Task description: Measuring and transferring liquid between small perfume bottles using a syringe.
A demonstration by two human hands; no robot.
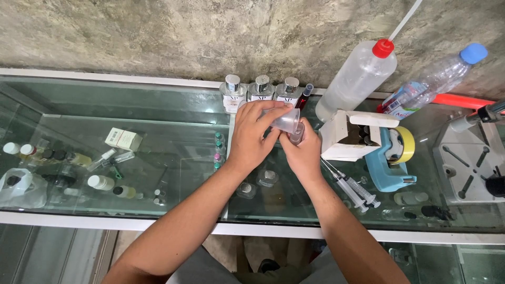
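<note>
Hands meet at centre frame over the glass table. Left hand is closed around a small clear plastic cup, tilted with its mouth toward the right; fingers wrap the cup from above. Right hand is closed around a small glass vial, held upright just under the cup's lip; cup and vial touch or nearly touch, cannot tell which. Directly behind the hands, against the rough wall at upper centre, three square perfume bottles with silver caps stand in a row, with a slim tube of dark red liquid just right of them. Right of centre: an open white cardboard box, a large clear squeeze bottle with red cap leaning on the wall, and a plastic water bottle with blue cap lying farther right. Two syringes lie on the glass below the box, near the right forearm. Blue tape dispenser with a yellow roll sits right of the box. Under the glass at left, small bottles and vials lie scattered on a shelf.
</note>
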